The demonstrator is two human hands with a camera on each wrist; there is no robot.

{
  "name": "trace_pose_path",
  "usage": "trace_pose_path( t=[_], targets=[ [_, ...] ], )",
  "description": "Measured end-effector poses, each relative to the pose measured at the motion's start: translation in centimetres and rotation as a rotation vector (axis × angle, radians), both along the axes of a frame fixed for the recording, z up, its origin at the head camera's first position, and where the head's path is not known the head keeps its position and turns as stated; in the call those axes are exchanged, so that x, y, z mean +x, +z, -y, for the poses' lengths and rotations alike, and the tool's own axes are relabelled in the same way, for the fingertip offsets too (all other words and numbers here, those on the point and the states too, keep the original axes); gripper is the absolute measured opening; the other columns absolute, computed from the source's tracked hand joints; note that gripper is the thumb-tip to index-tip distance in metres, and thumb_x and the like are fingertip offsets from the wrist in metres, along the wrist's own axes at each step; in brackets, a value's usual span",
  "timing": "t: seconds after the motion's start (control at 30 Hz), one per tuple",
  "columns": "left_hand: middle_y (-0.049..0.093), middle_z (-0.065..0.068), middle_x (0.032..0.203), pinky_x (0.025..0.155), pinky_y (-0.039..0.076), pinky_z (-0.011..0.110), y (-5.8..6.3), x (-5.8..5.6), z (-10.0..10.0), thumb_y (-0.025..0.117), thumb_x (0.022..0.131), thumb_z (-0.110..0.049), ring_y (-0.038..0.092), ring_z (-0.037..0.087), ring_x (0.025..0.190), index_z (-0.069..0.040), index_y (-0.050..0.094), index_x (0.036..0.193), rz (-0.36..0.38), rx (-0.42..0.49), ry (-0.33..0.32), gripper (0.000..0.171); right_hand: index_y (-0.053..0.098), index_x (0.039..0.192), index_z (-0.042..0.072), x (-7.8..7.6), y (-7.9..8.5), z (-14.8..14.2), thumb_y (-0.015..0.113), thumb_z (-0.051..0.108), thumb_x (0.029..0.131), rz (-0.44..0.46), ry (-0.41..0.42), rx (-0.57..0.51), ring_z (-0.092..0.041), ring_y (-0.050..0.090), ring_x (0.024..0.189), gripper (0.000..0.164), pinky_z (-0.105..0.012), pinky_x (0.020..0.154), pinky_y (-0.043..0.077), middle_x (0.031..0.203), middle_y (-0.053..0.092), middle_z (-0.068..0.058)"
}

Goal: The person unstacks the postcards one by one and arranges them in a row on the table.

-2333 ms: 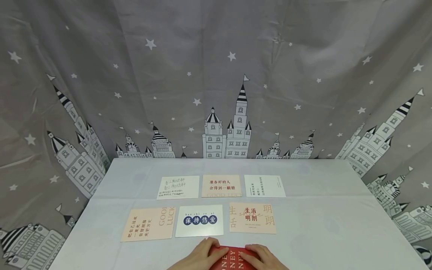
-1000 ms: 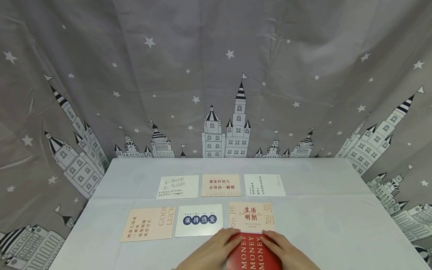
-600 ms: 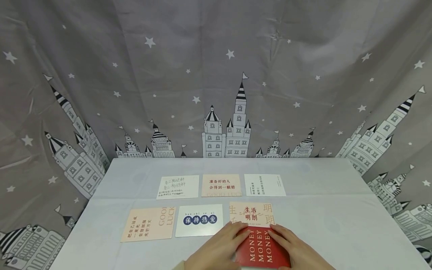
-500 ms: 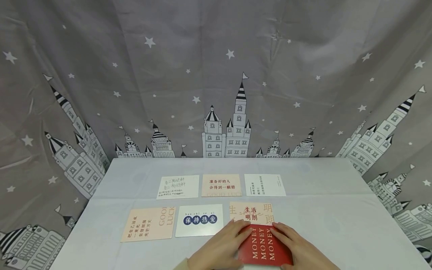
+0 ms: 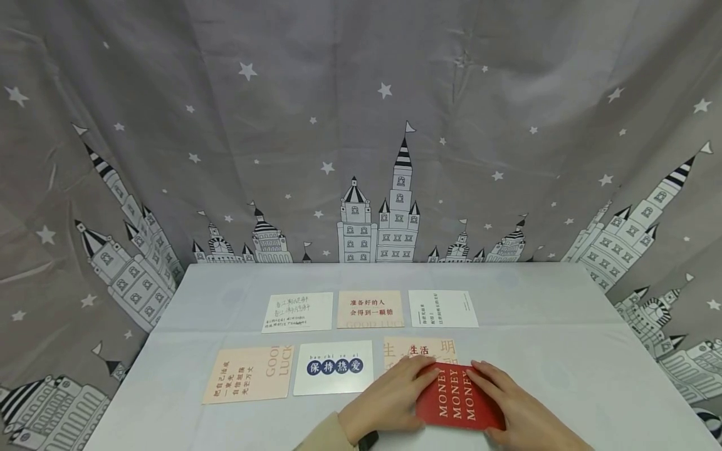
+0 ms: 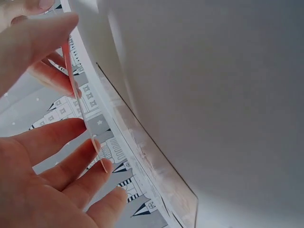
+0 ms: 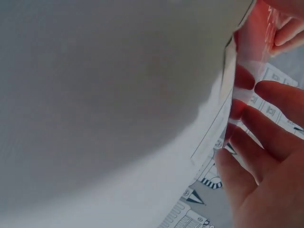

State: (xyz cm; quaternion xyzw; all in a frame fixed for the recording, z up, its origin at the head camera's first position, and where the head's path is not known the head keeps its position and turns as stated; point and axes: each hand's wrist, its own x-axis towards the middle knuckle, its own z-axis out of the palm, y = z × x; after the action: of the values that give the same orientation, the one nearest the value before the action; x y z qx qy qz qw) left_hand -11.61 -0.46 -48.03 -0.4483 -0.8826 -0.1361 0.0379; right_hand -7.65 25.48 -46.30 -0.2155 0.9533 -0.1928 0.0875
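A red postcard (image 5: 459,401) printed with "MONEY" in pale letters is held by its two side edges, tilted in the head view. My left hand (image 5: 389,401) grips the left edge and my right hand (image 5: 524,416) grips the right edge. Seen nearly edge-on in the left wrist view, the card is a thin line against the fingertips (image 6: 105,166). The right wrist view shows its glossy red face (image 7: 259,40) beside the right fingers. Behind it lies a peach postcard (image 5: 448,348), its lower part covered by the red card and left hand.
On the white table (image 5: 564,351) lie a blue-lettered white card (image 5: 333,385) and a peach card (image 5: 248,376). The back row has a handwritten card (image 5: 299,312), a peach card (image 5: 370,307) and a white card (image 5: 451,310). A grey castle-print curtain (image 5: 282,75) hangs behind.
Both hands have carried the red postcard from the bottom centre to the right and farther from me. It now covers more of the peach card. The other cards stay put.
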Motion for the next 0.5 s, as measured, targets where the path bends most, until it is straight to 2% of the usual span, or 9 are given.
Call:
trace_pose_path(
  t=[0.17, 0.3, 0.5],
  targets=[
    [0.041, 0.010, 0.144, 0.110, 0.029, 0.028, 0.2, -0.4, -1.0, 0.080, 0.071, -0.036, 0.039, 0.022, 0.132, -0.006, 0.047, 0.140, 0.054, -0.005, 0.018, 0.083, 0.043, 0.143, 0.006, -0.2, -0.2, -0.6, 0.082, 0.027, 0.066, -0.036, -0.026, 0.013, -0.028, 0.041, 0.125, 0.089, -0.044, 0.090, 0.051, 0.145, 0.036, -0.009],
    [0.040, 0.009, 0.145, 0.110, 0.028, 0.027, 0.4, -0.8, -1.6, 0.080, 0.072, -0.035, 0.038, 0.021, 0.133, -0.007, 0.047, 0.141, 0.068, -0.005, 0.018, 0.081, 0.044, 0.142, 0.005, -0.6, -0.4, -1.1, 0.084, 0.029, 0.064, -0.082, -0.032, 0.024, -0.029, 0.044, 0.122, 0.091, -0.046, 0.089, 0.052, 0.143, 0.038, -0.010],
    [0.038, 0.009, 0.146, 0.111, 0.027, 0.026, 0.4, -1.2, -2.6, 0.080, 0.073, -0.036, 0.037, 0.020, 0.134, -0.007, 0.046, 0.142, 0.072, -0.009, 0.020, 0.082, 0.044, 0.142, 0.005, -1.1, -0.5, -1.8, 0.085, 0.029, 0.064, -0.083, -0.055, 0.022, -0.033, 0.044, 0.124, 0.092, -0.049, 0.090, 0.050, 0.143, 0.039, -0.013]
  ],
)
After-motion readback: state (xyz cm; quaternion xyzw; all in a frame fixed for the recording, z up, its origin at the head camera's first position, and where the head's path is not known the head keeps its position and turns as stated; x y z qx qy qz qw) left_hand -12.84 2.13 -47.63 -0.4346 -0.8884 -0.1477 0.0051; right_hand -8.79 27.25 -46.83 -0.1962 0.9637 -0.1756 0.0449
